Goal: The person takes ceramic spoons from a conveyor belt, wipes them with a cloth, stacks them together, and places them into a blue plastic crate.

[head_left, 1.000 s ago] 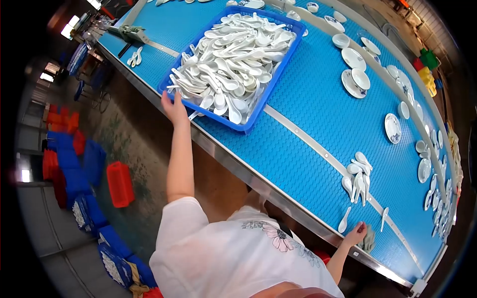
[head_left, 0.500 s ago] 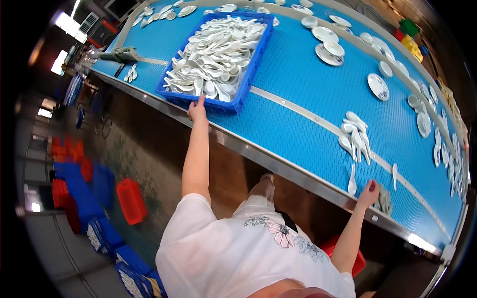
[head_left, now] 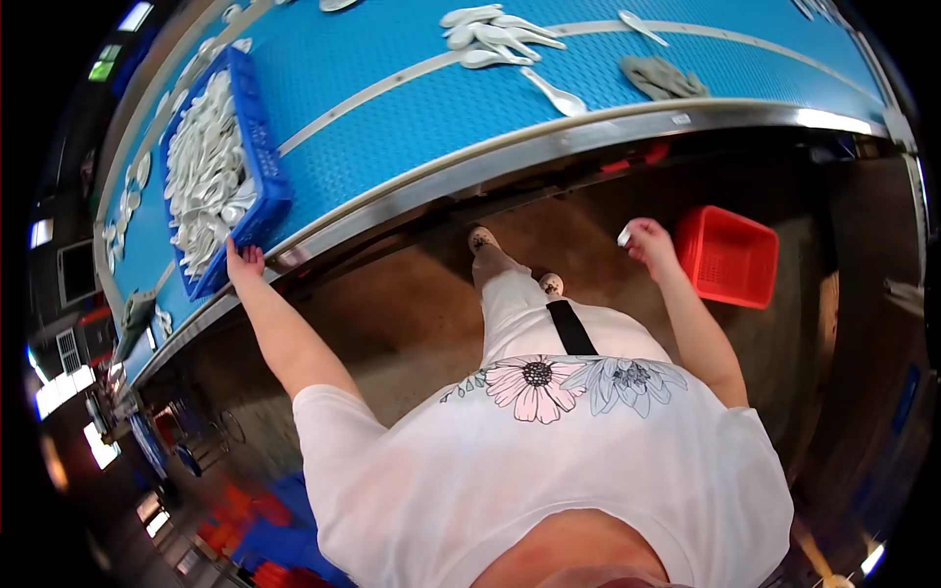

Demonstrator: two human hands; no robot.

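A blue plastic basket [head_left: 263, 162] heaped with white ceramic spoons [head_left: 208, 162] rests on the blue belt at the left. My left hand [head_left: 245, 263] grips its near corner, thumb up against the rim and fingers curled below it. Out over the floor, beside a red basket [head_left: 737, 257], my right hand [head_left: 649, 245] is closed on a small white piece; most of it is hidden, so its kind is unclear. On the belt lie a pile of white spoons [head_left: 498, 37], a single spoon [head_left: 555, 93] near the edge and another spoon [head_left: 643, 27] farther right.
A grey-green cloth [head_left: 662, 76] lies near the metal edge [head_left: 431, 186] of the blue belt [head_left: 392, 118]. White dishes [head_left: 129, 201] line the far left side. Below at the left are blurred red and blue crates [head_left: 284, 529]. My feet stand on the brown floor [head_left: 412, 294].
My view has turned towards the right and down. My right hand has left the belt edge by the cloth and moved out over the floor near the red basket. My left hand stays at the blue basket.
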